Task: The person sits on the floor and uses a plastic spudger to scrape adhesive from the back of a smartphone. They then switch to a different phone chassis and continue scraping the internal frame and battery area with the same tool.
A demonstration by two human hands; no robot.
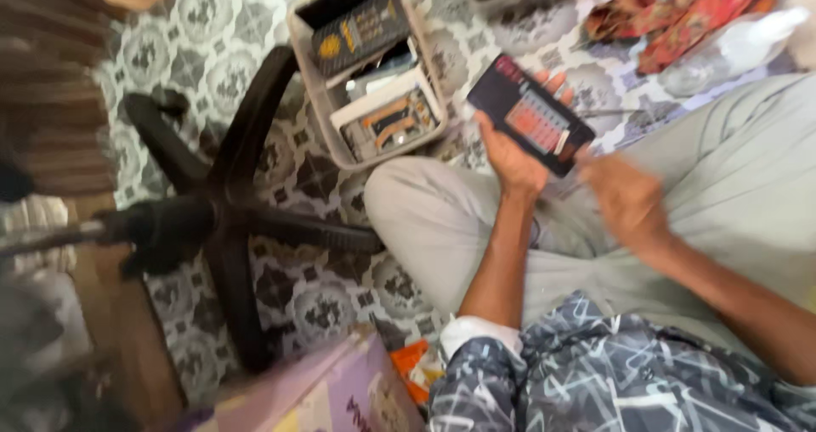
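- My left hand [514, 156] grips the flat black case [531, 114], lifted above my lap, well off the floor [212, 49].
- Right hand [625, 196] hovers beside it (too blurred; grip unclear).
- Case looks unopened, so little done, I judge.

There is only one view, from a camera worn on the person's head. It looks steeply down, almost straight to the patterned floor [212, 49], and it is tilted, so the floor lines run slanted. The camera is near: the person's own patterned sleeve [595, 372] and the bent legs in light trousers [731, 185] fill the lower right part. The left side shows the black chair base [221, 219], the top shows a grey tray [310, 66]. The picture is blurred.
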